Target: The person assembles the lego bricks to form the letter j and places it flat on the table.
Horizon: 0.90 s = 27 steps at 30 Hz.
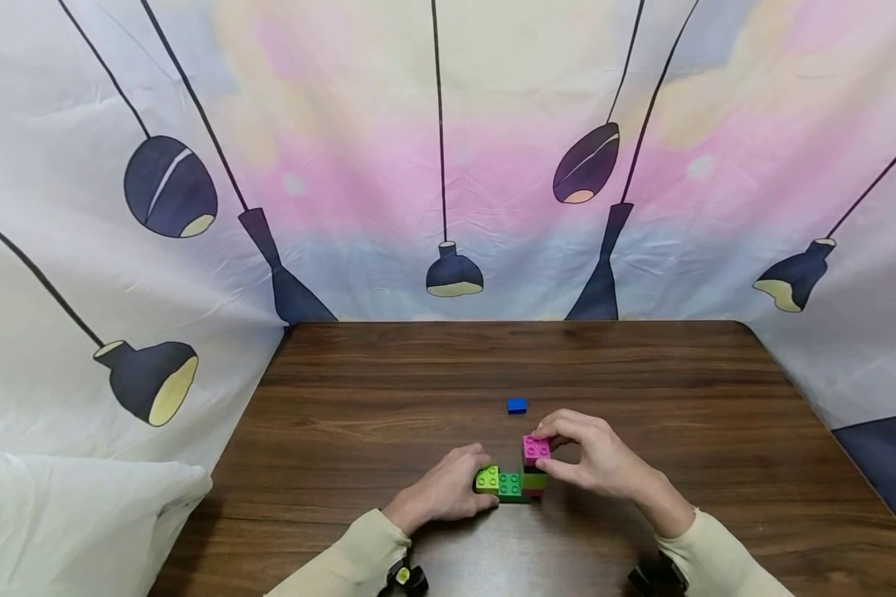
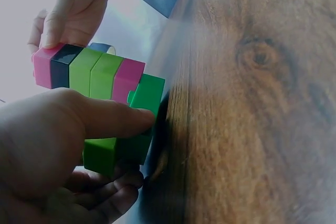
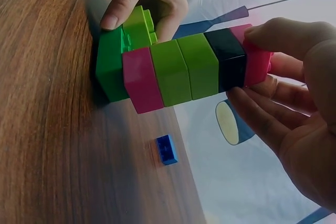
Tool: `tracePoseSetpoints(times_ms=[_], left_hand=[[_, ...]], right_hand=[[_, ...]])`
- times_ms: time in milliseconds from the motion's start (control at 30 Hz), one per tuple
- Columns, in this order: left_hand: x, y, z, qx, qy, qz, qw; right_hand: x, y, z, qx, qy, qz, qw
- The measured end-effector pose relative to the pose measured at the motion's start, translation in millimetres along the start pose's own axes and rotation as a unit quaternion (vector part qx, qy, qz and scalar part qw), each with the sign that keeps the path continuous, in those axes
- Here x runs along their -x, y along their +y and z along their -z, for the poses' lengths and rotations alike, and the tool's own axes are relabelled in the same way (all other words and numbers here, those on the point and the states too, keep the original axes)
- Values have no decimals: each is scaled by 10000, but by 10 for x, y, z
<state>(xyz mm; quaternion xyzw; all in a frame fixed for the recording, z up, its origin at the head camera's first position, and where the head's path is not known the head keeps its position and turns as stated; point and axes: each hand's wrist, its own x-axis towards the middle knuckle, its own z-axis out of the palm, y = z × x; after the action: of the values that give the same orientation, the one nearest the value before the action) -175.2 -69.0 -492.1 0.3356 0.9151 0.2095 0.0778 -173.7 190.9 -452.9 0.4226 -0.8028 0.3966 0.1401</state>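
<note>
A green toy building brick (image 1: 509,485) forms the base of a small build on the table. On its right end rises a tower: a magenta brick (image 3: 140,80), two lime bricks (image 3: 182,69), a black brick (image 3: 226,59) and a pink brick (image 1: 535,448) on top. Another lime brick (image 1: 487,479) is seated on the base's left end. My left hand (image 1: 451,485) grips that end, its thumb against the green brick's near side. With thumb and fingers, my right hand (image 1: 597,456) pinches the pink brick, which rests against the black one; whether it is fully pressed down I cannot tell.
A loose blue brick (image 1: 517,405) lies on the brown wooden table (image 1: 388,373), just beyond the tower. A cloth with printed lamps (image 1: 454,274) hangs behind the table and at its sides. White fabric (image 1: 82,514) bulges at the left.
</note>
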Motion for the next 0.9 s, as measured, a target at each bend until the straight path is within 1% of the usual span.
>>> tracePoseSetpoints(times_ms=[100,233,300,400,467,567,667,800,900], left_hand=[[-1,-2,-2,105,105,-131,9998],[2,4,-1,267,180,-275,9991],[3,8,3,262,151,-310,9991],[2,15,15,234,18,-289,9993],[4,23,25,194,-107,-252,9994],[6,39,40,115,-267,-186,9994],[8,59,54,-27,-367,-99,9993],[1,102,83,-271,-400,-38,9988],[-15,142,102,-513,-368,-103,9980]], right_hand=[[-2,-5,17,3,-26,-194,9998],[-28,-62,40,-76,-26,-322,9994],[-51,-115,56,-122,-12,-340,9993],[-71,-170,69,-174,-7,-374,9991],[-65,-164,63,-175,-21,-392,9991],[-32,-96,37,-148,-35,-355,9993],[4,-27,15,-153,-46,-211,9996],[28,-6,4,-237,-97,-138,9996],[33,-26,-1,-259,-184,-173,9993]])
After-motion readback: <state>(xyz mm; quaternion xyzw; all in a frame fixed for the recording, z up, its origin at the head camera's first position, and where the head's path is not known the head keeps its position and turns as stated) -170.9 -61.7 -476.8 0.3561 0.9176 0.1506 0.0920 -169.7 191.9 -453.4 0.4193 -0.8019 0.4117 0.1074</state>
